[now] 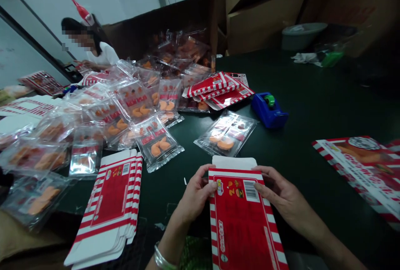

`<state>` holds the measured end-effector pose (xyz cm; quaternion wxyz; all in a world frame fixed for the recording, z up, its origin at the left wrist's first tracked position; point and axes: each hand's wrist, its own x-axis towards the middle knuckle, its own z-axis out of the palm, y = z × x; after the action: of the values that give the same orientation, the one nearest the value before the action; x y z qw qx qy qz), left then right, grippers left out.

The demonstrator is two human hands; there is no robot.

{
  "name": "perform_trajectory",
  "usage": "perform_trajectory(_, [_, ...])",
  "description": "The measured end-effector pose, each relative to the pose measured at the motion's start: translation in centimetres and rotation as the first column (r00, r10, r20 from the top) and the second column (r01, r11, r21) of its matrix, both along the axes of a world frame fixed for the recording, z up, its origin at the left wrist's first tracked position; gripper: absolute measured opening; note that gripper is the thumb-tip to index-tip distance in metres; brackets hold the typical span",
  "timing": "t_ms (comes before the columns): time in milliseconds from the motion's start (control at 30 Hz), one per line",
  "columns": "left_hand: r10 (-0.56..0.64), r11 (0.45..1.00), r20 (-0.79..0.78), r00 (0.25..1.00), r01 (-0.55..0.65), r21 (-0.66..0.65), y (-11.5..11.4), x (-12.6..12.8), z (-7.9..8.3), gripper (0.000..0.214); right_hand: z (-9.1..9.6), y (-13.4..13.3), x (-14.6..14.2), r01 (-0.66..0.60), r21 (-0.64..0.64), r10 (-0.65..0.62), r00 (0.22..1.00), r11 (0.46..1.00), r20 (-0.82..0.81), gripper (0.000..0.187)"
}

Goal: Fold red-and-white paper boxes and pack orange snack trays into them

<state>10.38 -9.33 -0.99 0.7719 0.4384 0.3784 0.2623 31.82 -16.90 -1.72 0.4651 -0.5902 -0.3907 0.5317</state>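
A red box with white-striped sides (pixel 240 224) and a raised white end flap is held between my two hands, its barcode side facing up. My left hand (pixel 198 191) grips the left edge near the flap, thumb on the front. Across from it, my right hand (pixel 278 191) pinches the right edge beside the barcode. Just beyond the flap lies a clear plastic packet (pixel 227 133) with orange pieces inside. To the left of my hands, a stack of flat red-and-white boxes (pixel 114 195) rests at the table's near side.
Many clear packets (pixel 131 99) are heaped at left, spilling from a large carton (pixel 162 16). Red-striped boxes (pixel 223 88) and a blue tape dispenser (pixel 268 109) sit ahead. Printed packaging (pixel 359 166) lies right. A co-worker (pixel 104 53) is at far left; a grey basin (pixel 301 36) stands behind.
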Motion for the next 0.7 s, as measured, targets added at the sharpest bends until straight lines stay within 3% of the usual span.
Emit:
perform_trajectory(167, [0.131,0.947,-0.217,0.967,-0.057,0.316,0.6,1.2,0.0,0.021,0.4,-0.7,0.7,0.052,0.102,-0.086,0.925,0.993,0.369,0.031])
perform_trajectory(267, [0.16,0.961,-0.216,0.963,-0.102,0.257,1.1,2.1,-0.5,0.016,0.1,0.2,1.2,0.101,0.175,-0.165,0.897,0.979,0.41,0.031])
perform_trajectory(400, [0.208,0.964,-0.188,0.96,-0.169,0.205,1.5,2.7,-1.0,0.017,-0.1,1.9,2.3,0.119,0.098,-0.143,0.944,0.988,0.296,0.029])
perform_trajectory(467, [0.213,0.965,-0.179,0.961,-0.179,0.191,1.5,2.8,-1.1,0.018,0.0,2.4,3.0,0.087,0.04,-0.093,0.982,0.995,0.167,0.033])
perform_trajectory(567, [0.201,0.969,-0.169,0.965,-0.17,0.181,1.6,2.8,-1.1,0.018,0.1,2.5,3.7,-0.092,0.004,0.091,0.995,0.996,0.044,0.042])
perform_trajectory(633, [0.217,0.965,-0.161,0.963,-0.187,0.186,1.7,2.8,-1.2,0.018,0.0,2.3,3.7,-0.152,0.043,0.145,0.979,0.987,0.145,0.029])
perform_trajectory(700, [0.236,0.959,-0.144,0.961,-0.206,0.196,1.8,2.8,-1.3,0.02,-0.4,1.9,3.4,-0.129,0.158,0.072,0.943,0.979,0.326,0.026])
